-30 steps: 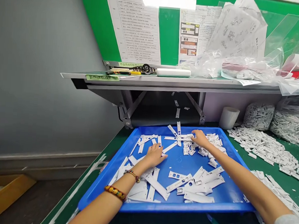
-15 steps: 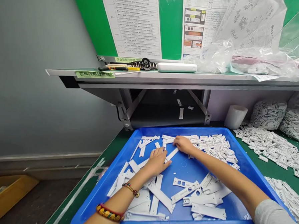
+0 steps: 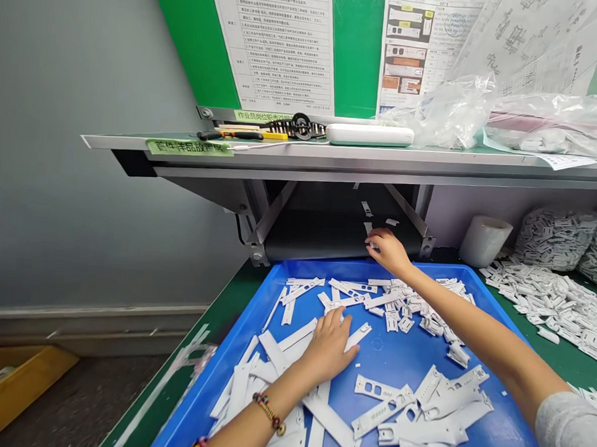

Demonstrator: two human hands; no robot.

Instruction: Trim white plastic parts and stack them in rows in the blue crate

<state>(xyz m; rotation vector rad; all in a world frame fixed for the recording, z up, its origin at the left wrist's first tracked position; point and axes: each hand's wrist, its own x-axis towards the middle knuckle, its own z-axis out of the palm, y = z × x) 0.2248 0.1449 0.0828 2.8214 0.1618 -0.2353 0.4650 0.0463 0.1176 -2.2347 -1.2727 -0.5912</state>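
Observation:
My right hand (image 3: 390, 251) reaches over the tray's far edge to the front end of a black conveyor belt (image 3: 318, 234). Its fingers are closed around a narrow white plastic strip (image 3: 368, 228) on the belt, partly hidden by them. In the blue tray (image 3: 270, 285), my left hand (image 3: 329, 345) lies palm down over white plastic strips, fingers stretched and thumb apart. One strip (image 3: 360, 335) sticks out between its thumb and fingers; the palm hides the rest. Long white strips (image 3: 332, 425) lie around the left wrist, and small white clips (image 3: 398, 315) are piled at the far right.
A metal-edged shelf (image 3: 302, 158) runs above the belt, carrying pliers (image 3: 230, 136), a white case (image 3: 369, 135) and plastic bags (image 3: 447, 118). Right of the tray are a white roll (image 3: 485, 240), heaped white parts (image 3: 549, 303) and a filled bag (image 3: 555, 240).
My right hand has moved from the strips inside the tray up to the belt and closed on a strip there. My left hand stays over the tray's strips. The view has shifted slightly.

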